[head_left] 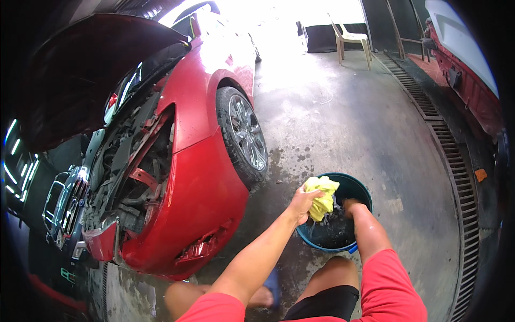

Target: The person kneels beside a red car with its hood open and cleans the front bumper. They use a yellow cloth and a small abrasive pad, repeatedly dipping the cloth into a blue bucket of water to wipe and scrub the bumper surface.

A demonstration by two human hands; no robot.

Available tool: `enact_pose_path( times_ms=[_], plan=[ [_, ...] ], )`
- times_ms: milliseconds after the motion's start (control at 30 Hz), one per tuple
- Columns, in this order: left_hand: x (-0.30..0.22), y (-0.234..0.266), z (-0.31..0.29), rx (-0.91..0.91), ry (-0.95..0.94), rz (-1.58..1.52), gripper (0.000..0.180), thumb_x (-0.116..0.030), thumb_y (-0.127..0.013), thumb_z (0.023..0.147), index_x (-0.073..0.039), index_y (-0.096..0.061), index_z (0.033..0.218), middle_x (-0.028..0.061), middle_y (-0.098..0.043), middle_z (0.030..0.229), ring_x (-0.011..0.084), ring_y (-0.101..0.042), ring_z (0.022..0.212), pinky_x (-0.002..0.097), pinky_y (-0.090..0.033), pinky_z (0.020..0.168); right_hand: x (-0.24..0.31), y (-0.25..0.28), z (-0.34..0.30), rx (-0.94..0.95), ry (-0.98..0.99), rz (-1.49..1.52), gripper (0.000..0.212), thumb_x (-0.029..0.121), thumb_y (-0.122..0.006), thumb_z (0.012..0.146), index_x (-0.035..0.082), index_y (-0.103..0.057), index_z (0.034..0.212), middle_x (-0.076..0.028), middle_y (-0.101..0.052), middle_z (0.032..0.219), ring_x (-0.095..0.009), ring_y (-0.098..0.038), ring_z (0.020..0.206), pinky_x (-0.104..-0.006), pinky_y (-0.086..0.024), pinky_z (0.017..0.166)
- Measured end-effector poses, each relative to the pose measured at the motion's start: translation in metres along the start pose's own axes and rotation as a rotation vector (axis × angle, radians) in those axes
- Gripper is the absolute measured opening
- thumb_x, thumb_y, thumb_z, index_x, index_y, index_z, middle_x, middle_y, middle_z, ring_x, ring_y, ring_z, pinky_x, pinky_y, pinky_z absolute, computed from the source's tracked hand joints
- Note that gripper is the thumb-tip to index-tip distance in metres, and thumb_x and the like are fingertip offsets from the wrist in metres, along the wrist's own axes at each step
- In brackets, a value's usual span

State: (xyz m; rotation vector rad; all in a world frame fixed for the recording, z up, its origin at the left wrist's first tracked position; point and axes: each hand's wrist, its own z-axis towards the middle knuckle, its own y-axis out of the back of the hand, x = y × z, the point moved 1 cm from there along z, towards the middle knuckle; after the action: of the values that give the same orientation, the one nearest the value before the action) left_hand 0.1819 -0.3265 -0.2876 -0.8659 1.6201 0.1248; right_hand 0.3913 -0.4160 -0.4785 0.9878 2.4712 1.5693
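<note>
My left hand [304, 205] is closed round a bunched, wet-looking yellow cloth [322, 196], held over the left side of a dark teal bucket [366, 189]. Dark water [333, 234] with splashes and some foam fills the bottom of the bucket. My right hand [351, 206] reaches down inside the bucket by its right wall, apart from the cloth. Its fingers are out of sight, so whether it grips anything does not show.
A red car [201, 177] with its hood [86, 70] raised and headlight opening bare stands at left, its front wheel [244, 137] near the bucket. A drain grate [456, 177] runs along the right. A plastic chair [351, 38] stands far back. Damp patches mark the concrete floor [343, 123].
</note>
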Motion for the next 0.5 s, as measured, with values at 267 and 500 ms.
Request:
enact_pose_path(
  times_ms=[267, 500],
  plan=[
    [-0.099, 0.033, -0.043, -0.201, -0.334, -0.073, 0.06, 0.008, -0.076, 0.089, -0.008, -0.052, 0.141, 0.0112, -0.072, 0.116, 0.023, -0.074, 0.096, 0.0381, -0.063, 0.089, 0.004, -0.023, 0.019, 0.176, -0.023, -0.19, 0.055, 0.019, -0.084, 0.075, 0.009, -0.077, 0.128, -0.016, -0.072, 0.137, -0.032, -0.068, 0.128, -0.0418, -0.055, 0.108],
    [-0.23, 0.094, -0.117, -0.177, -0.75, 0.891, 0.066, -0.008, -0.084, 0.09, -0.007, -0.059, 0.151, 0.0057, -0.073, 0.107, 0.0167, -0.071, 0.096, 0.0344, -0.059, 0.087, 0.025, 0.015, -0.03, -0.075, -0.142, 0.332, 0.009, 0.0, -0.068, 0.077, 0.001, -0.068, 0.086, -0.024, -0.074, 0.087, -0.032, -0.078, 0.098, -0.0443, -0.062, 0.068]
  ],
)
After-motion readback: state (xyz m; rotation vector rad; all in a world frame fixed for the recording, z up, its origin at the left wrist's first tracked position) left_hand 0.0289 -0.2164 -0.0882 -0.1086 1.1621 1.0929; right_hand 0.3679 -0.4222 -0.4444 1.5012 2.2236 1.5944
